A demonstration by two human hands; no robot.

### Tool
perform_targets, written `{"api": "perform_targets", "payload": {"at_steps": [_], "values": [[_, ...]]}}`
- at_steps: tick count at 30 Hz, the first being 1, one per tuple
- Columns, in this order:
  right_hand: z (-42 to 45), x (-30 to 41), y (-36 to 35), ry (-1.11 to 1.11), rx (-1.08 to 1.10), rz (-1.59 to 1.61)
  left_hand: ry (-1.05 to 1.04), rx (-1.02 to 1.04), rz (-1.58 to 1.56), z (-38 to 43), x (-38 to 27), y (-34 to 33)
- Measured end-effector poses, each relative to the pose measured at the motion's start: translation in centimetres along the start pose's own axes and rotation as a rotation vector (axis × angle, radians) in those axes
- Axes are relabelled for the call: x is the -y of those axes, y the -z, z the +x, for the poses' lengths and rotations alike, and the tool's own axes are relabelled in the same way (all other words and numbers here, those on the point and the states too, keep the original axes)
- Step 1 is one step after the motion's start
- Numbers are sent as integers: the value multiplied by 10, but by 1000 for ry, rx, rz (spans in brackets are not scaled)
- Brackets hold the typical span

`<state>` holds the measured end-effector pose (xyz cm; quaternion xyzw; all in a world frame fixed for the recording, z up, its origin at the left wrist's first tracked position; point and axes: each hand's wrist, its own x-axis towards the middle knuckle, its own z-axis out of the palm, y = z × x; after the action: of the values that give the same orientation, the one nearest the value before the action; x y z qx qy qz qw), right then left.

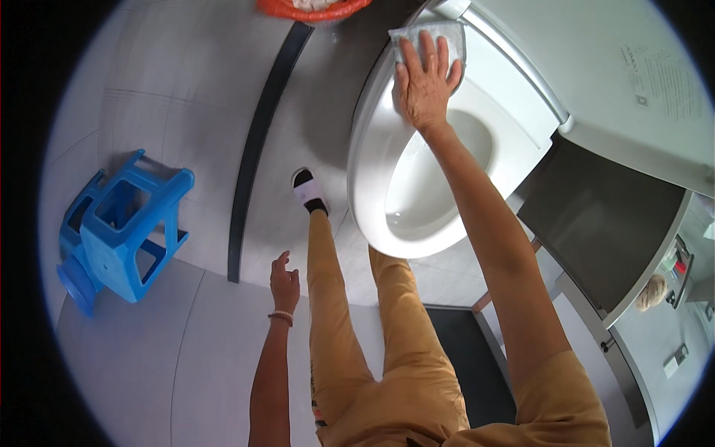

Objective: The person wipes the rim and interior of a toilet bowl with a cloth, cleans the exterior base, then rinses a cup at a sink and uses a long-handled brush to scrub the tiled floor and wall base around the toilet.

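My right hand point(425, 92) lies flat with spread fingers on a grey-white cleaning cloth point(455, 42). It presses the cloth onto the far left rim of a white toilet bowl point(371, 190). Part of the cloth is hidden under the palm and fingers. My right forearm passes over the bowl's opening. To the right stands the raised toilet lid point(609, 95), which bears printed writing. My left hand point(285, 282) hangs beside my left leg, holding nothing, its fingers loosely bent and apart. A bracelet circles that wrist.
Blue plastic stools point(125, 223) stand on the tiled floor at left. A dark floor strip point(260, 134) runs between them and the toilet. An orange-red lined bin point(315, 10) is at the top. At right is a dark panel point(603, 218) beside a counter with small items.
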<state>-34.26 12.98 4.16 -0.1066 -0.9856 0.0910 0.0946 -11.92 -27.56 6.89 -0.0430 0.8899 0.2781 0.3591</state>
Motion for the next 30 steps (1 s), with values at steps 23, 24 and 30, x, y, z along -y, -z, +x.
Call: {"api": "perform_targets", "payload": {"at_steps": [23,24,30], "values": [[11,-2,-27,128,-64,-90,563,307,-463,10,16,19],[-5,5,-31,132,-13,-90,569,309,-467,13,12,21],[-168,90,3,94,378,60,531,271,-569,18,6,24]]}}
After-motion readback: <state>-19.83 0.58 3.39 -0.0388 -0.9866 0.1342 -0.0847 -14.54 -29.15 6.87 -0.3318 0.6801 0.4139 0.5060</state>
